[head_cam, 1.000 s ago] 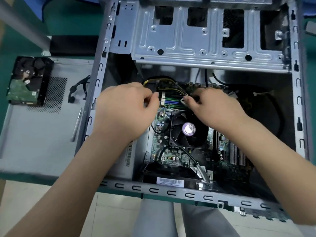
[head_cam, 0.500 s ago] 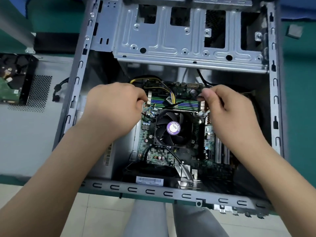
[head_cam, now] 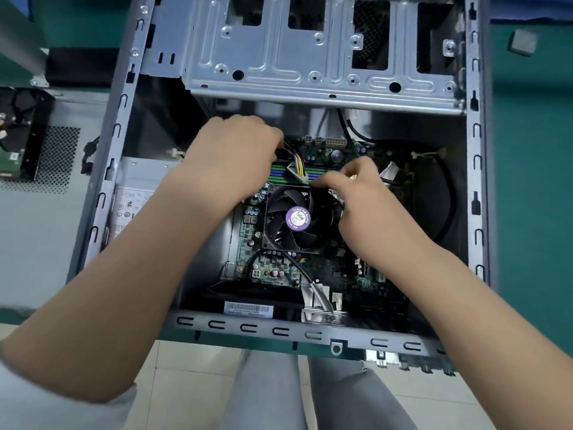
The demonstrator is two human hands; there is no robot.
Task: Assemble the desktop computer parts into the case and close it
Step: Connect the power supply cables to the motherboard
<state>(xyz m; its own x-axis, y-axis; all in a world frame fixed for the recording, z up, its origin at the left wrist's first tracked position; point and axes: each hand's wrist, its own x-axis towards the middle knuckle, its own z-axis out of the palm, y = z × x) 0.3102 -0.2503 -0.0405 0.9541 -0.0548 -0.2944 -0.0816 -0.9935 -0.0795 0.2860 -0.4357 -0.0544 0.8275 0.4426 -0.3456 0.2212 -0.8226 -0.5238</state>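
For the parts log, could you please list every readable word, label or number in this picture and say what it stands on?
"foxSol": purple sticker on the fan hub; my best reading.
"12VDC Ball Bearing": small print round that sticker, only roughly readable.
Barcode label at the case's near edge: too small to read.
White label on the power supply: symbols and print too blurred to read.
Hard drive label: unreadable.

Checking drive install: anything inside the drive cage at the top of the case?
Through the drive cage cutouts only dark space and a perforated panel show, no drive. Behind the solid sheet metal is hidden.
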